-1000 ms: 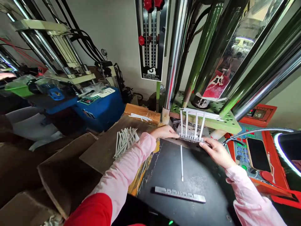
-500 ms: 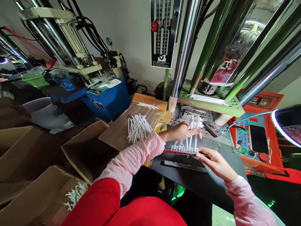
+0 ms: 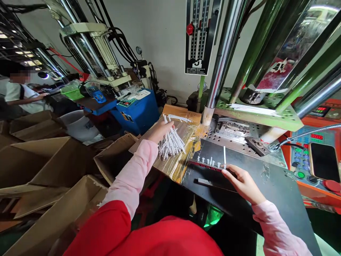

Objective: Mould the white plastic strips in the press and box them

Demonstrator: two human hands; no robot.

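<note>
My left hand (image 3: 162, 131) is closed around several white strips over a heap of white strips (image 3: 172, 145) on a brown board (image 3: 157, 164). Some strip ends poke up past its fingers. My right hand (image 3: 241, 181) pinches the right end of a narrow metal bar (image 3: 198, 163) lying on the dark tabletop. Along that bar stand several short white pieces (image 3: 210, 161). One long white strip (image 3: 224, 154) rises at its right end, close to my right fingertips. A second metal bar (image 3: 204, 182) lies nearer the table's front edge.
A press with a green plate (image 3: 266, 115) and a metal mould (image 3: 234, 128) stands behind the table. An orange control box holds a phone (image 3: 323, 160) at right. Open cardboard boxes (image 3: 58, 156) fill the left. Another person (image 3: 23, 94) sits far left.
My left hand has moved left from the bar to the heap, carrying white strips. Only one long strip still stands on the bar. My right hand stays at the bar's end. The view has turned left.
</note>
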